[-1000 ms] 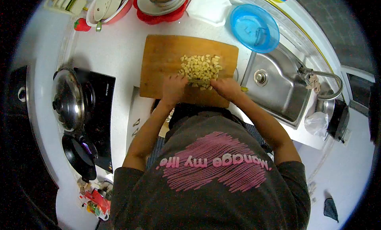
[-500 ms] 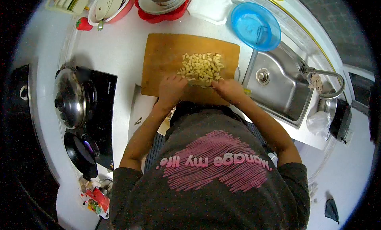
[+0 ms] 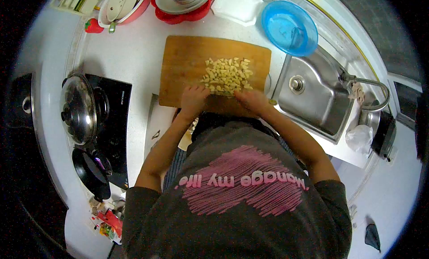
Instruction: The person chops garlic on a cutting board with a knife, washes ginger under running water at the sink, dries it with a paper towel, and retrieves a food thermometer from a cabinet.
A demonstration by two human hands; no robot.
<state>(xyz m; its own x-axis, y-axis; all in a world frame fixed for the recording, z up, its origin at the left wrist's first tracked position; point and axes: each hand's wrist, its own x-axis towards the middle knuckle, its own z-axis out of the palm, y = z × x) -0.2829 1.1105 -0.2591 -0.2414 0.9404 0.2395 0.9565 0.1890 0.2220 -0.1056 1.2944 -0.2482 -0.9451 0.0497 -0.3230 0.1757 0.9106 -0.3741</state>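
A wooden cutting board (image 3: 181, 64) lies on the counter in front of me. Small pale-yellow chopped pieces (image 3: 228, 73) are spread over its right half; their kind is not clear. My right hand (image 3: 251, 101) is closed around a knife, whose yellowish handle end (image 3: 272, 102) sticks out past the wrist. The blade runs left along the near side of the pieces and is hard to make out. My left hand (image 3: 195, 99) rests on the board's near part with fingers curled, left of the pieces. What lies under those fingers is hidden.
A steel sink (image 3: 313, 107) is to the right, with a blue basin (image 3: 290, 29) at its far corner. A white tray (image 3: 237, 6) and stacked dishes in a red holder (image 3: 167, 17) stand behind the board. On the left, a lidded pan (image 3: 79, 109) sits on a black cooktop (image 3: 118, 125).
My right hand and the knife have moved slightly left along the near side of the pieces. My left hand has shifted only a little, and the view has tilted slightly.
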